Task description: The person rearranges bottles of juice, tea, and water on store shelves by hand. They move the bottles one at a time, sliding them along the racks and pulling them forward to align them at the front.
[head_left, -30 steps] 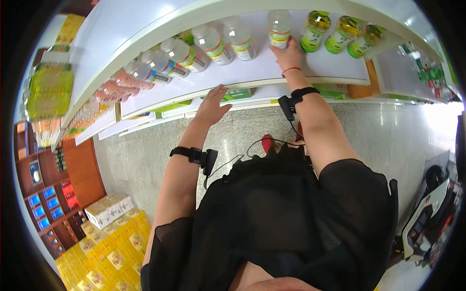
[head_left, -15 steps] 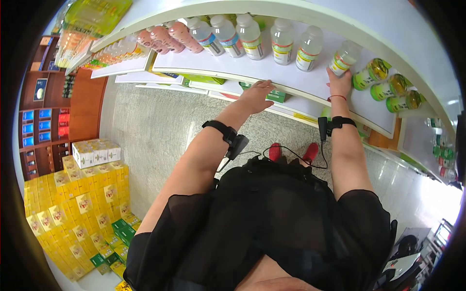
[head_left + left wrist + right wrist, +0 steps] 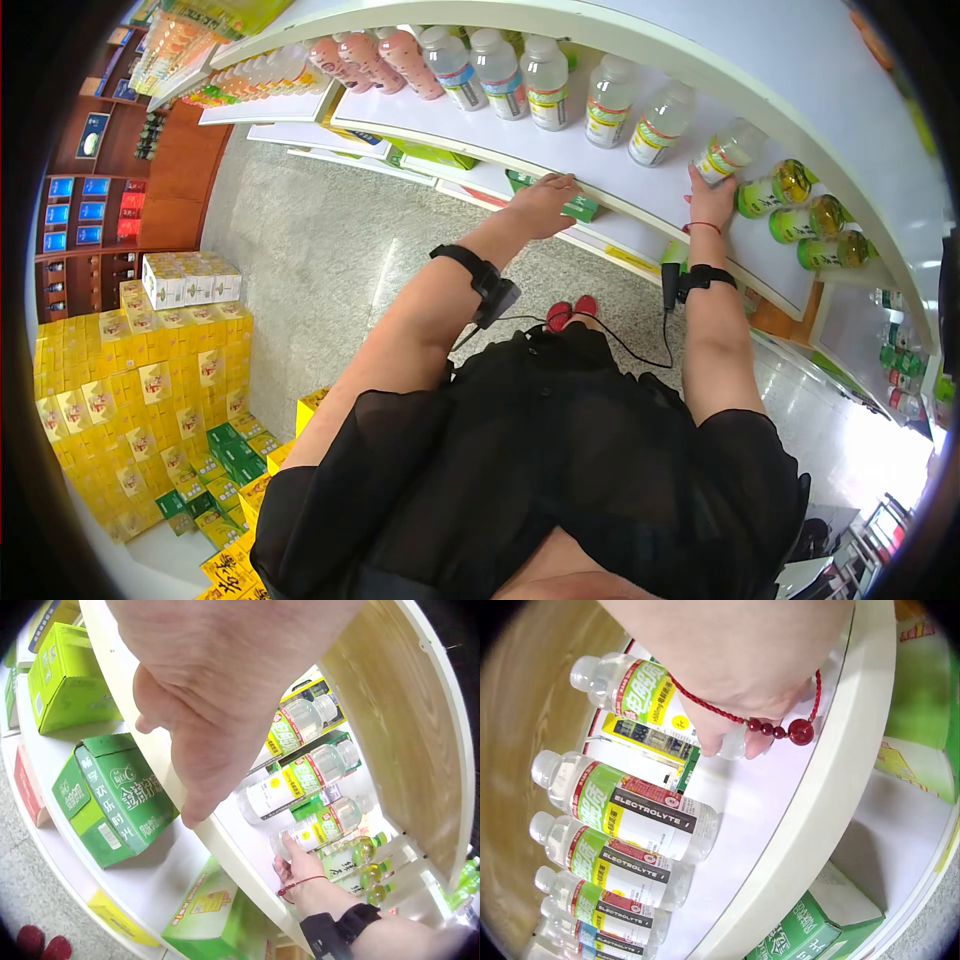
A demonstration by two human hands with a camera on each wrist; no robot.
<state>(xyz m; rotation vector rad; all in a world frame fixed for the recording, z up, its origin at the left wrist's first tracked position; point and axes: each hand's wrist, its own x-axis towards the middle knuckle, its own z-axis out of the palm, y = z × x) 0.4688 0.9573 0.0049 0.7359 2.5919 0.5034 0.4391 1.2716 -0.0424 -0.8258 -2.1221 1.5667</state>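
My right hand (image 3: 711, 200) grips the lower part of a clear electrolyte drink bottle (image 3: 733, 148) with a white, green and red label, standing on the white shelf. In the right wrist view, fingertips show around the bottle's base below the red bead bracelet (image 3: 801, 732). To its left stands a matching bottle (image 3: 662, 122); to its right are green tea bottles (image 3: 764, 192) with green labels. My left hand (image 3: 540, 205) rests at the shelf's front edge (image 3: 225, 859), holding nothing, its fingers fairly straight.
Further left on the shelf stand more clear bottles (image 3: 545, 85) and pink bottles (image 3: 405, 65). A curved upper shelf board (image 3: 800, 110) overhangs the row. Below, a green carton (image 3: 120, 799) sits on a lower shelf. Yellow boxes (image 3: 130, 390) are stacked on the floor at left.
The head view has turned, so shelf and hands appear further right. My right hand stays on the same bottle, and my left hand stays at the shelf edge.
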